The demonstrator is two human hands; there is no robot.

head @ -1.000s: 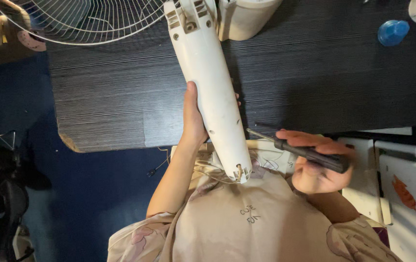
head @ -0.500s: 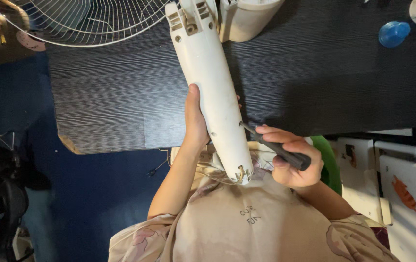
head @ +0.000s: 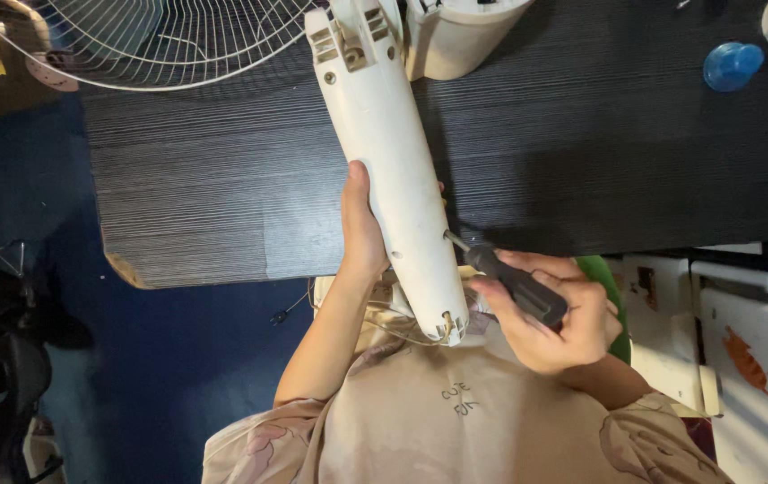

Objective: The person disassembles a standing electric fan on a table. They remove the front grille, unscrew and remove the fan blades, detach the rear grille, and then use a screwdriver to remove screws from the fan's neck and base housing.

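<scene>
Right hand (head: 556,321): moved in from the right and lower, now close beside the white fan housing (head: 397,170). Screwdriver (head: 509,278): formerly held clear of the housing, shaft pointing left; now tilted, tip touching the housing's right edge at a screw hole. Green object (head: 606,285): newly visible behind the right hand.

Cream-white fan housing (head: 393,161) — black-handled screwdriver (head: 516,285) — dark wood-grain table (head: 626,152)

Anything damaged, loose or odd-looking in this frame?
Yes. The dark table has a chipped near-left corner exposing pale core. Thin wires trail loose from the open lower end of the white fan housing, which the left hand steadies.
</scene>
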